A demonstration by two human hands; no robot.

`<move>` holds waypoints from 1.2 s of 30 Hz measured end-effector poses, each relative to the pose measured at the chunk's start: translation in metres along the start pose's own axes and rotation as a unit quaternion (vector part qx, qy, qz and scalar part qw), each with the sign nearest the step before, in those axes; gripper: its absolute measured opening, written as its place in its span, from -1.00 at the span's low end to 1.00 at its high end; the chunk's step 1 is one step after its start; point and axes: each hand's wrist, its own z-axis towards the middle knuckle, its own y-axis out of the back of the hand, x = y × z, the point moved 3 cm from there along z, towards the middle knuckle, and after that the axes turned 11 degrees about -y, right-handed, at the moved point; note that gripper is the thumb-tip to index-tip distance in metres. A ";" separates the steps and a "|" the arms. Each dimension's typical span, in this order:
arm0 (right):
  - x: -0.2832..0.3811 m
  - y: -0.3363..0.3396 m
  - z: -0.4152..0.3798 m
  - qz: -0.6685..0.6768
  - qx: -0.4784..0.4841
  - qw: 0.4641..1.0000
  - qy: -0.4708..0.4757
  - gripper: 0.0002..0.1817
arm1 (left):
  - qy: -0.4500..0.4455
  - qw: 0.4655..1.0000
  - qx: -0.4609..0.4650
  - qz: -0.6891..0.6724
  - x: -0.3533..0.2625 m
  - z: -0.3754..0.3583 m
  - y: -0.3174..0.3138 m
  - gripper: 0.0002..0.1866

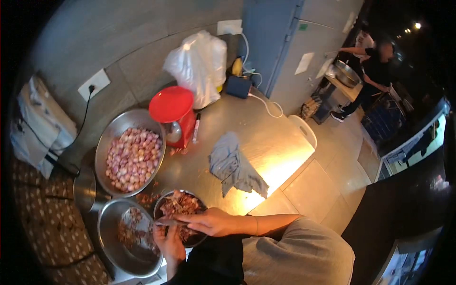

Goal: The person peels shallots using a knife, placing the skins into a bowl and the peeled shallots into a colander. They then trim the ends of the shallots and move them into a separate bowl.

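Note:
My right hand (pixel 211 222) grips a small knife (pixel 172 222) with its blade pointing left. Close under the blade, my left hand (pixel 171 244) has its fingers curled together; what they hold is too small and hidden to name. Beneath both hands stands a metal bowl (pixel 158 205) of reddish peelings (pixel 180 203), partly covered by my right hand. To its left is a larger metal bowl (pixel 105 240) with a few scraps (pixel 128 227) on its bottom. Behind these, a wide metal bowl (pixel 100 159) holds many peeled pinkish shallots (pixel 133 159).
A red kitchen scale (pixel 172 107), a marker (pixel 196 128) and a white plastic bag (pixel 202 66) stand by the wall. A grey-blue cloth (pixel 232 164) lies on the metal table (pixel 190 161). Further right, a person (pixel 377 71) stands near a large metal bowl (pixel 347 73).

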 end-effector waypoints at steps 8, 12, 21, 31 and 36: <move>-0.003 -0.001 0.002 0.088 0.004 0.996 0.023 -0.55 | 0.019 1.000 -0.022 0.010 -0.010 -0.001 -0.013 -0.71; -0.002 0.003 0.001 0.122 0.001 0.992 0.016 -0.55 | 0.021 1.000 -0.011 0.011 -0.008 0.000 -0.010 -0.71; -0.002 0.013 0.000 0.127 0.052 0.989 -0.059 -0.55 | 0.035 0.999 -0.011 -0.022 -0.004 0.003 -0.002 -0.76; -0.005 0.002 0.002 0.190 0.087 0.978 -0.011 -0.54 | 0.001 1.000 0.012 0.020 -0.003 -0.001 -0.010 -0.64; -0.016 -0.011 0.008 0.261 0.099 0.960 0.026 -0.51 | 0.040 0.998 0.014 0.037 -0.010 -0.001 -0.021 -0.62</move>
